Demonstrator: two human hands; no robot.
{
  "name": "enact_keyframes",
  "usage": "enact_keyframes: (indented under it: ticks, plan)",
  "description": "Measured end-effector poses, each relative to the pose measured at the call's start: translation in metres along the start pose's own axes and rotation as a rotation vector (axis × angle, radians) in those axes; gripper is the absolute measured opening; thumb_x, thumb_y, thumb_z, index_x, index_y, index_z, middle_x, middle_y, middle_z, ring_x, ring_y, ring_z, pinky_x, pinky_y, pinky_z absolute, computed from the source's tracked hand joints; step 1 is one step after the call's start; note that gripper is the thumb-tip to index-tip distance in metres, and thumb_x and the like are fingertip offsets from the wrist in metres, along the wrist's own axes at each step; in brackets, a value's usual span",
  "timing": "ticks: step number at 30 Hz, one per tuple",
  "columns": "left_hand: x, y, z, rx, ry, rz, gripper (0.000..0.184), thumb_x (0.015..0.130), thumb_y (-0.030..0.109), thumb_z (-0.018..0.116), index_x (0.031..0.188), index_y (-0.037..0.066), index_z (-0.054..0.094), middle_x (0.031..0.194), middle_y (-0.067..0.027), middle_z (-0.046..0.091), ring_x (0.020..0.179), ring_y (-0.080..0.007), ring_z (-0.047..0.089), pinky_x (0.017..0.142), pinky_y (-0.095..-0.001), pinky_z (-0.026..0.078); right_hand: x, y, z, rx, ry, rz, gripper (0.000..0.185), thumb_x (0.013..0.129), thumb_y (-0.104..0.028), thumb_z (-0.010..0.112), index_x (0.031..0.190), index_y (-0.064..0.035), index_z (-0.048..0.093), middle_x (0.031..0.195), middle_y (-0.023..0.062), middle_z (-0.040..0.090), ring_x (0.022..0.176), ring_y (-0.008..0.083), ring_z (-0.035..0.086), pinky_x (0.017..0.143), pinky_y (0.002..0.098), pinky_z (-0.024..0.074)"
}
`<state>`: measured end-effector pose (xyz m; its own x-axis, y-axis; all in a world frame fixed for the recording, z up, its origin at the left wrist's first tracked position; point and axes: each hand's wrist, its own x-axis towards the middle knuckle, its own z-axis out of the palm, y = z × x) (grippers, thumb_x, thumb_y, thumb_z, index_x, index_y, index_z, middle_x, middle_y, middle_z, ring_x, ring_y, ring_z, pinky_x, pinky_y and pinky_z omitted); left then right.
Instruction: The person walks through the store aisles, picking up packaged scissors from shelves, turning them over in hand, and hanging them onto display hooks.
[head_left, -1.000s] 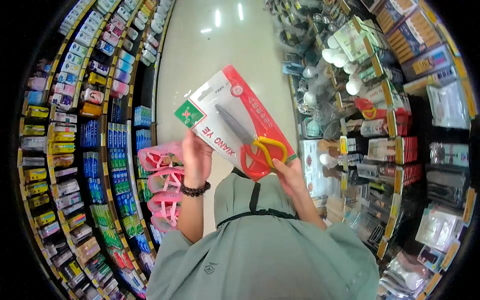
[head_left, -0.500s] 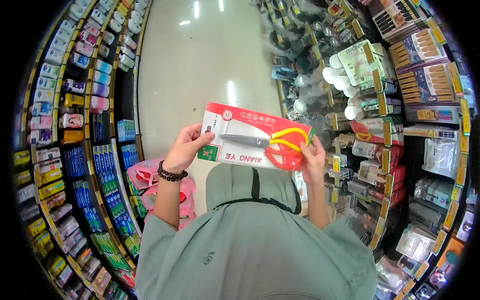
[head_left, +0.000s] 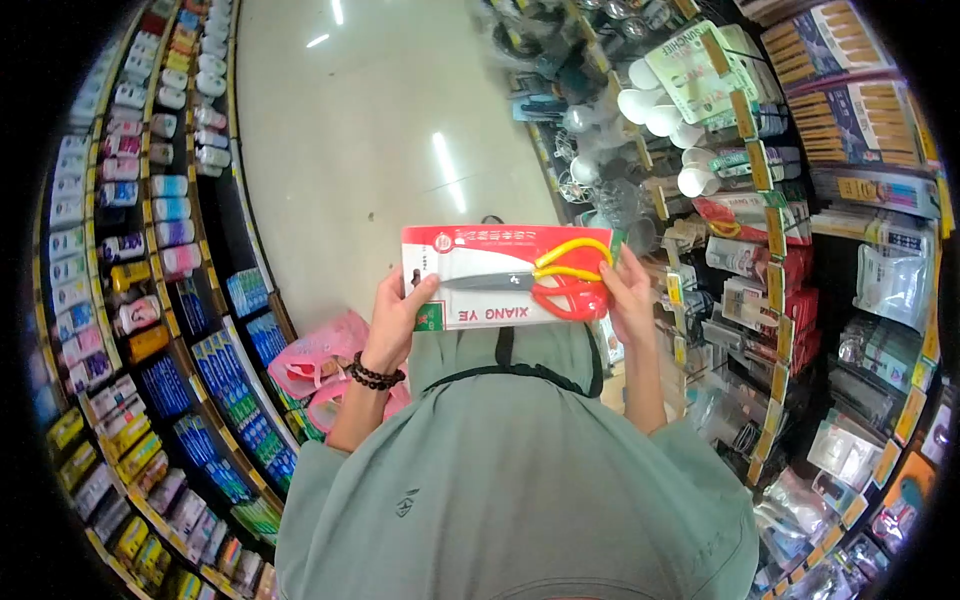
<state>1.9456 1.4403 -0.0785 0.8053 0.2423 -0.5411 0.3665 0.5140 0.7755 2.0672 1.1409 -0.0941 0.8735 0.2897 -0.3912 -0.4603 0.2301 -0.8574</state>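
Observation:
A packaged pair of scissors (head_left: 480, 283) is held out in front of my chest, its red and white card facing up. The blades point left, and the handles, one yellow and one red, lie at the right. My left hand (head_left: 398, 318) grips the card's left end with the thumb on top. At the opposite end, my right hand (head_left: 629, 298) pinches the card near the yellow handle. The fingers under the card are hidden. A dark bead bracelet (head_left: 376, 376) circles my left wrist.
Shelves with toothpaste boxes (head_left: 235, 375) and bottles (head_left: 175, 233) run along the left. Pink bags (head_left: 318, 355) hang beside my left forearm. On the right, racks hold white ladles (head_left: 640, 106), packs of brushes (head_left: 850, 125) and other hanging goods. A pale floor (head_left: 350, 150) stretches ahead between them.
The scissors pack has turned from a slant to nearly level, with both hands still on it. The view has swung, so the shelves and floor appear shifted.

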Motion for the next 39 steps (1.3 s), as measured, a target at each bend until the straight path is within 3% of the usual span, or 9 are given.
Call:
enact_keyframes:
  ticks: [4, 6, 9, 13, 19, 28, 31, 34, 39]
  plan:
    - [0.014, 0.007, 0.002, -0.003, 0.012, 0.016, 0.032, 0.097, 0.019, 0.056, 0.123, 0.0, 0.055, 0.109, -0.0041, 0.064, 0.096, -0.0093, 0.058, 0.086, -0.0268, 0.047, 0.02, 0.011, -0.004, -0.035, 0.119, 0.068, 0.054, 0.087, -0.003, 0.067, 0.136, 0.0012, 0.042, 0.111, 0.0117, 0.065, 0.094, 0.0145, 0.064, 0.082, 0.0275, 0.0532]
    - [0.032, -0.005, -0.025, -0.087, 0.057, 0.033, 0.029, 0.099, 0.021, 0.054, 0.119, 0.0, 0.057, 0.105, -0.0022, 0.064, 0.093, -0.0081, 0.057, 0.084, -0.0247, 0.046, 0.03, 0.001, 0.004, 0.015, 0.092, -0.012, 0.047, 0.087, -0.001, 0.066, 0.13, 0.0024, 0.047, 0.106, 0.0112, 0.067, 0.087, 0.0133, 0.065, 0.076, 0.0259, 0.0544]
    - [0.05, 0.032, -0.006, 0.164, -0.031, -0.005, 0.025, 0.097, 0.022, 0.057, 0.11, 0.001, 0.061, 0.098, -0.0021, 0.066, 0.086, -0.0087, 0.059, 0.079, -0.0249, 0.047, 0.045, -0.01, 0.012, 0.068, 0.074, -0.011, 0.034, 0.088, -0.002, 0.065, 0.12, 0.0037, 0.054, 0.102, 0.0106, 0.068, 0.085, 0.0114, 0.065, 0.075, 0.0242, 0.0541]
    - [0.069, 0.048, 0.018, 0.086, -0.05, 0.046, 0.022, 0.095, 0.017, 0.061, 0.108, -0.001, 0.062, 0.103, -0.0076, 0.068, 0.09, -0.0117, 0.063, 0.079, -0.0276, 0.049, 0.057, -0.019, 0.01, 0.042, 0.076, -0.082, 0.02, 0.091, -0.004, 0.062, 0.109, 0.0047, 0.06, 0.098, 0.0099, 0.069, 0.083, 0.0096, 0.064, 0.074, 0.0232, 0.0535]
    - [0.085, 0.044, 0.028, 0.052, -0.061, -0.025, 0.021, 0.089, 0.012, 0.067, 0.105, -0.002, 0.065, 0.1, -0.0083, 0.069, 0.086, -0.014, 0.065, 0.077, -0.0293, 0.051, 0.061, -0.028, -0.007, -0.027, 0.081, -0.042, 0.022, 0.092, -0.004, 0.06, 0.111, 0.006, 0.058, 0.101, 0.0107, 0.068, 0.087, 0.0097, 0.064, 0.079, 0.0231, 0.0522]
    - [0.099, 0.05, 0.048, 0.047, -0.008, -0.051, 0.02, 0.086, 0.01, 0.07, 0.102, -0.001, 0.066, 0.098, -0.0078, 0.07, 0.086, -0.0138, 0.065, 0.077, -0.029, 0.051, 0.079, -0.05, -0.035, -0.156, -0.098, -0.009, 0.025, 0.092, -0.007, 0.062, 0.114, 0.0045, 0.057, 0.1, 0.0075, 0.068, 0.085, 0.0067, 0.062, 0.073, 0.0214, 0.0497]
    - [0.101, 0.053, 0.056, 0.076, 0.05, -0.035, 0.02, 0.087, 0.011, 0.069, 0.102, -0.002, 0.066, 0.098, -0.0077, 0.069, 0.085, -0.0127, 0.065, 0.076, -0.0272, 0.05, 0.087, -0.054, -0.035, -0.08, -0.09, 0.048, 0.027, 0.091, -0.005, 0.062, 0.116, 0.0041, 0.058, 0.106, 0.0093, 0.067, 0.091, 0.0101, 0.063, 0.08, 0.023, 0.0501]
    - [0.103, 0.054, 0.061, 0.075, 0.065, -0.063, 0.021, 0.089, 0.014, 0.069, 0.103, -0.001, 0.066, 0.098, -0.0068, 0.069, 0.085, -0.0113, 0.064, 0.076, -0.0267, 0.05, 0.097, -0.053, -0.038, 0.016, -0.066, 0.07, 0.027, 0.09, -0.002, 0.062, 0.116, 0.0032, 0.057, 0.107, 0.0104, 0.067, 0.094, 0.0114, 0.063, 0.083, 0.0236, 0.0496]
    - [0.103, 0.053, 0.045, -0.015, -0.203, -0.192, 0.036, 0.091, -0.001, 0.058, 0.126, -0.003, 0.05, 0.121, -0.0099, 0.061, 0.11, -0.0164, 0.058, 0.095, -0.0312, 0.047, 0.109, -0.047, -0.032, 0.031, 0.094, 0.047, 0.021, 0.087, 0.002, 0.064, 0.106, -0.0008, 0.056, 0.093, 0.0045, 0.063, 0.087, 0.0102, 0.061, 0.082, 0.0225, 0.0481]
